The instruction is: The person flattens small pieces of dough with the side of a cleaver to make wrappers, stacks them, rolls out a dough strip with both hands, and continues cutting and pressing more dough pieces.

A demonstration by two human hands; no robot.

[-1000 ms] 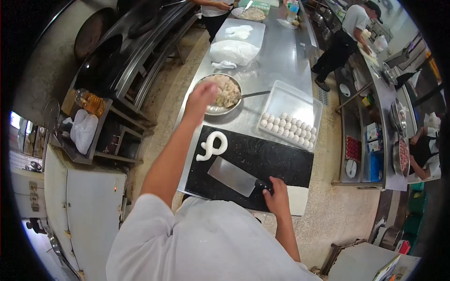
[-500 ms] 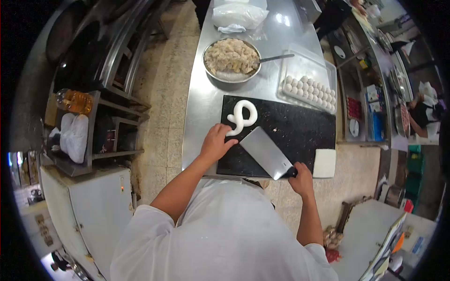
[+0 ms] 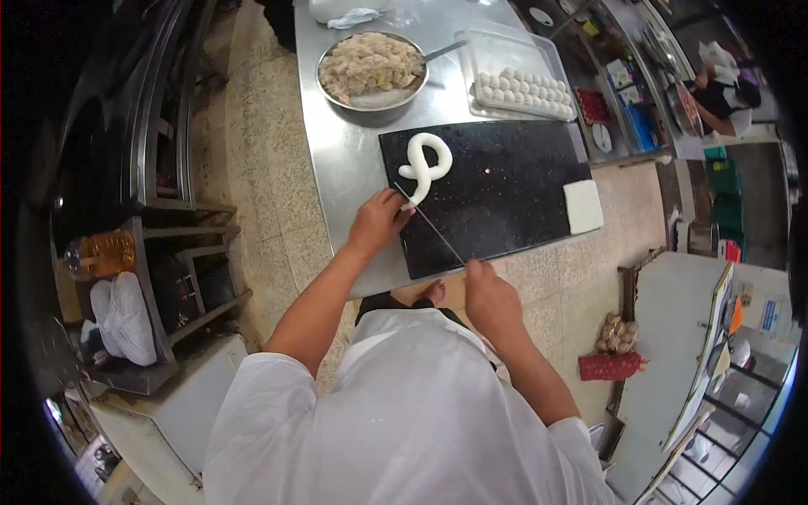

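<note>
A white dough rope (image 3: 437, 150) lies looped on the black cutting board (image 3: 505, 194), its tail running toward me. My left hand (image 3: 379, 220) is closed with its fingertips at the tail end of the rope. In my right hand (image 3: 492, 296) is the handle of a cleaver (image 3: 431, 225). Its blade stands on edge, seen as a thin line, and its tip end meets the tail beside my left fingers. Whether the edge has gone through the dough cannot be made out. A folded white cloth (image 3: 582, 207) lies at the board's right edge.
Beyond the board, a metal bowl (image 3: 373, 108) of pale, lumpy filling holds a utensil (image 3: 444, 50). A clear tray (image 3: 513, 52) carries rows of small white dough balls (image 3: 522, 90). An oil bottle (image 3: 99, 255) and a white bag (image 3: 123, 316) stand on the left shelf. Another person (image 3: 725, 97) is at far right.
The cleaver has turned from lying broadside to standing on edge, its tip end now at the dough's tail. My right hand has moved left. The whole view has shifted and rotated.
</note>
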